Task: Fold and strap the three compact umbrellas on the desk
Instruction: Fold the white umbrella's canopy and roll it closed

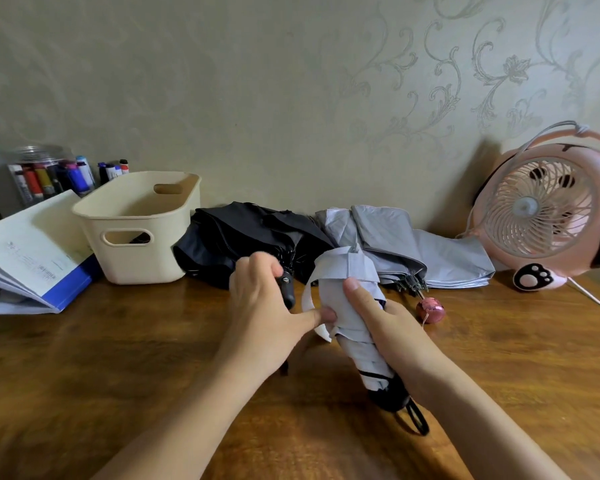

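The right hand [395, 330] wraps its fingers round the pale umbrella [359, 351]; the left hand [267, 306] pinches its strap [306, 299].

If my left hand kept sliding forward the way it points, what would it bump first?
Probably the black umbrella, whose handle lies just ahead of the left hand. Depth is unclear, so it might pass over.

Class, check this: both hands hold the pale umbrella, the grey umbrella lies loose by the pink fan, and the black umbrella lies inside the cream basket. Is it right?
No. The head view shows the black umbrella on the desk beside the cream basket, not inside it. The left hand and right hand hold the pale umbrella, and the grey umbrella lies loose by the pink fan.
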